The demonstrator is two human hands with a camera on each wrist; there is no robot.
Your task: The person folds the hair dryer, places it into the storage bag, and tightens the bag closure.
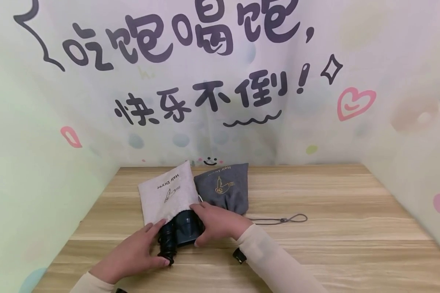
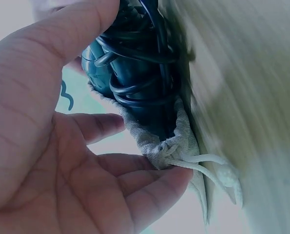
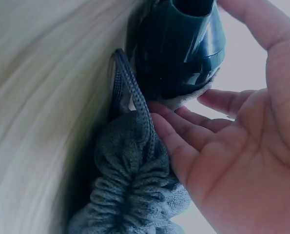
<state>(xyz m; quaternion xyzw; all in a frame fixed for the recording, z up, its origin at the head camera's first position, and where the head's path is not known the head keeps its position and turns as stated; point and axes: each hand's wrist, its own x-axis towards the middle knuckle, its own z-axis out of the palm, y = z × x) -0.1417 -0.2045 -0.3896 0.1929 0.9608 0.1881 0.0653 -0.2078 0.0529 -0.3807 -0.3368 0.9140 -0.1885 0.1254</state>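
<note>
A pale grey drawstring bag (image 1: pixel 161 193) marked "Hair Dryer" lies on the table, with a dark hair dryer (image 1: pixel 187 228) sticking out of its mouth. Black cord (image 2: pixel 140 92) is wound around the dryer's handle. My left hand (image 1: pixel 132 252) holds the bag's gathered edge with its fingers, thumb by the corded handle; white drawstrings (image 2: pixel 208 165) hang beside the fingertips. On the other side, my right hand (image 1: pixel 220 224) grips the bag's rim by the dryer's wide end (image 3: pixel 183 53), thumb near the dryer's front corner. The dryer's rest is hidden inside the bag.
A dark grey drawstring bag (image 1: pixel 225 189), gathered at its mouth, lies just right of the pale one, close by my right fingers. Its grey cord (image 1: pixel 278 220) trails rightward over the wooden table (image 1: pixel 333 195). A printed cloth backdrop (image 1: pixel 205 142) rises behind the table.
</note>
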